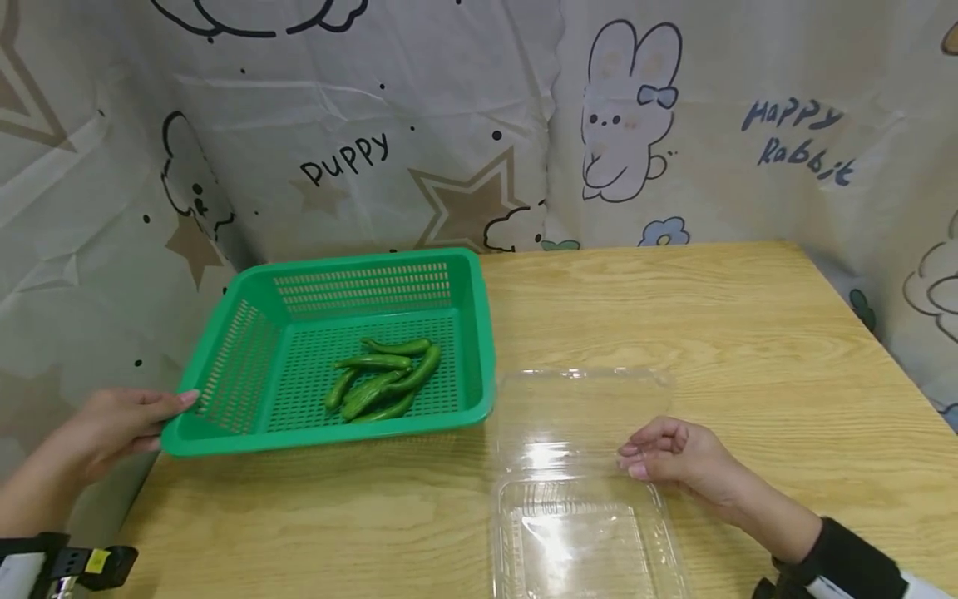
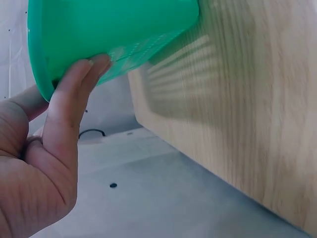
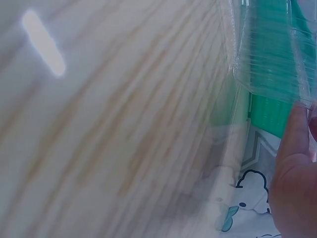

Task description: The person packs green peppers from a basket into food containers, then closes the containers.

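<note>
A green plastic basket (image 1: 322, 437) holds several green peppers (image 1: 385, 387) on its mesh bottom. My left hand (image 1: 120, 428) pinches the basket's left front corner, thumb on the rim and fingers beneath, as the left wrist view shows the hand (image 2: 54, 129) under the green wall (image 2: 114, 34). A clear plastic container (image 1: 576, 549) lies unfolded, its lid and base spread out. At its right edge, near the fold, my right hand (image 1: 692, 466) pinches the clear plastic; the right wrist view shows those fingers (image 3: 295, 131) against the container (image 3: 270, 64).
The wooden table (image 1: 786, 374) carries the basket at the left and the container at the front middle. Behind and beside it hangs a printed cloth (image 1: 464, 100) with rabbits, stars and lettering.
</note>
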`<state>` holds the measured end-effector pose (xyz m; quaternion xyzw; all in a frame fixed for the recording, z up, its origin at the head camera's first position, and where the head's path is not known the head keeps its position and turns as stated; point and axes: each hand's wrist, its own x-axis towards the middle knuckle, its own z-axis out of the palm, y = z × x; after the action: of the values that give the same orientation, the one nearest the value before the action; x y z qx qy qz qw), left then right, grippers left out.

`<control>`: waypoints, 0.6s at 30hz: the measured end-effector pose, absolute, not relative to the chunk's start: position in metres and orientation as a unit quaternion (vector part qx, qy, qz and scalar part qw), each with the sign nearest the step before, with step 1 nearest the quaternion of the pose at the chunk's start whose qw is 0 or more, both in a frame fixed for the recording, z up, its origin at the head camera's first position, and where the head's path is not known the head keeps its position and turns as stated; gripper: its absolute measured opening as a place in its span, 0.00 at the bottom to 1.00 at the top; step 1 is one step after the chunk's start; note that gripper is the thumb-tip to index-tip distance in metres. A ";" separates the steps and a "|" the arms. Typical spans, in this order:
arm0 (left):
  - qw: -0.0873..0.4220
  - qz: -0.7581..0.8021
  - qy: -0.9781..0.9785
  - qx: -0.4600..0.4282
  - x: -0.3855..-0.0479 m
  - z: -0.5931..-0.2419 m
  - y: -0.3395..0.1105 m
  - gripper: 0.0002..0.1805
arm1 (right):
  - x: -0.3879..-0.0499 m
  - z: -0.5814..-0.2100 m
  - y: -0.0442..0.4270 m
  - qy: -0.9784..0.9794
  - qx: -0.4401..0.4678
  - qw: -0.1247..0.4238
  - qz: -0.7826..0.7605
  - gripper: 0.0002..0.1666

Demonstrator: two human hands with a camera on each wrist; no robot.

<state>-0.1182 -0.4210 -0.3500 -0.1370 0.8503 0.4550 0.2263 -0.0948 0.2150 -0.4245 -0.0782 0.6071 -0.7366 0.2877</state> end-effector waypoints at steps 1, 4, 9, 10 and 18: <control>0.224 0.457 0.850 -0.134 -0.119 -0.350 -0.419 0.34 | -0.095 -0.424 0.215 0.607 -0.079 0.288 -0.737 0.15; 0.220 0.462 0.850 -0.121 -0.122 -0.352 -0.413 0.33 | -0.095 -0.424 0.214 0.606 -0.080 0.290 -0.737 0.15; 0.213 0.466 0.852 -0.113 -0.126 -0.355 -0.406 0.31 | -0.096 -0.424 0.213 0.603 -0.079 0.286 -0.741 0.15; 0.209 0.461 0.855 -0.112 -0.126 -0.355 -0.406 0.32 | -0.096 -0.424 0.214 0.601 -0.082 0.284 -0.742 0.14; 0.191 0.436 0.873 -0.108 -0.127 -0.356 -0.394 0.38 | -0.094 -0.421 0.214 0.602 -0.080 0.288 -0.740 0.15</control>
<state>-0.1273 -0.3940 -0.3562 -0.1081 0.8726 0.4362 0.1914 -0.0943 0.2142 -0.4212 -0.0801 0.6018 -0.7404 0.2884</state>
